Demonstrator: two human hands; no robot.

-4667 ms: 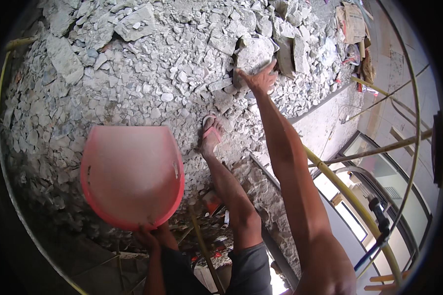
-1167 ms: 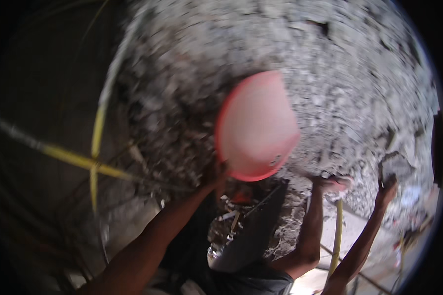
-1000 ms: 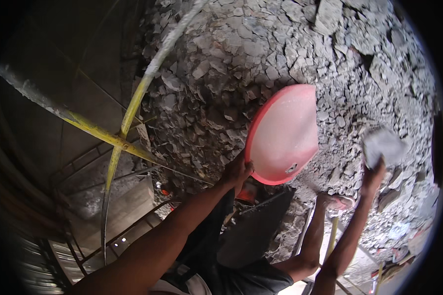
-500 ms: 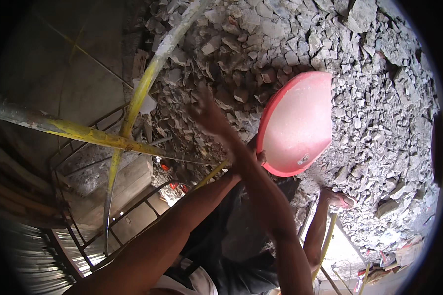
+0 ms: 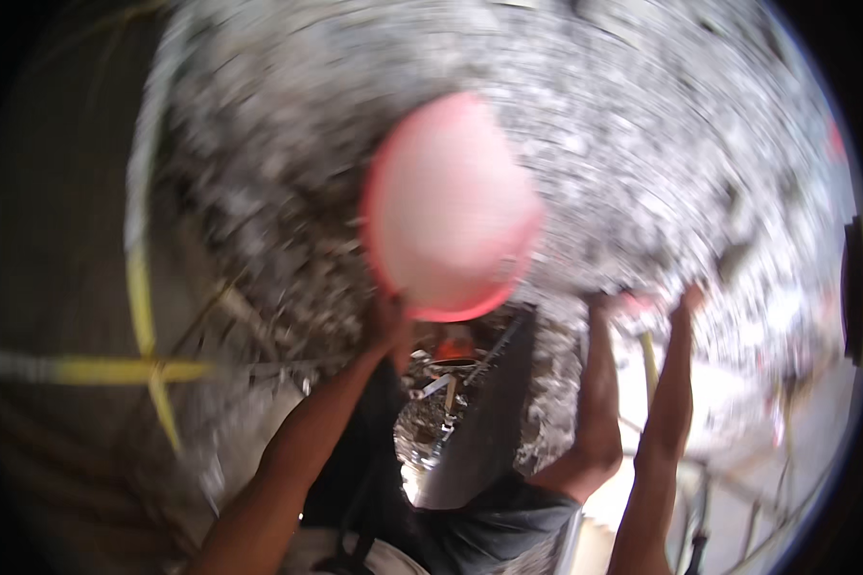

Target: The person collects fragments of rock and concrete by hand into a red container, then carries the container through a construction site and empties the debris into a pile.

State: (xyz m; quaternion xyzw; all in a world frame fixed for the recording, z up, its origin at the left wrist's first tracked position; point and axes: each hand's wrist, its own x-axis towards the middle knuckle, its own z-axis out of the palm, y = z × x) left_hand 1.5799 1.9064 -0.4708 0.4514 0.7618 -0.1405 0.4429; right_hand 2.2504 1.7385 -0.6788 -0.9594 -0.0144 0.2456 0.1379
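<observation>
A red plastic pan (image 5: 451, 211), dusty pale inside and with one side of its rim cut away, is tipped up in front of me over the rubble. My left hand (image 5: 386, 324) grips its near left rim, the fingers partly hidden by the edge. Far from the pan, my right hand (image 5: 692, 295) is stretched out to the right above the stones. Motion smears its fingers, and nothing can be made out in it. Close to that hand is my foot in a reddish shoe (image 5: 635, 303).
Broken grey rubble (image 5: 633, 144) covers the ground ahead and to the right. Yellow-painted poles (image 5: 139, 297) cross at the left. Between my legs are a dark flat panel (image 5: 484, 412) and an orange object (image 5: 454, 343). Metal bars (image 5: 748, 517) stand at the lower right.
My right hand has swung from the left, where its arm crossed over my left arm, to the far right. The pan and left hand appear farther left as the view shifts and blurs.
</observation>
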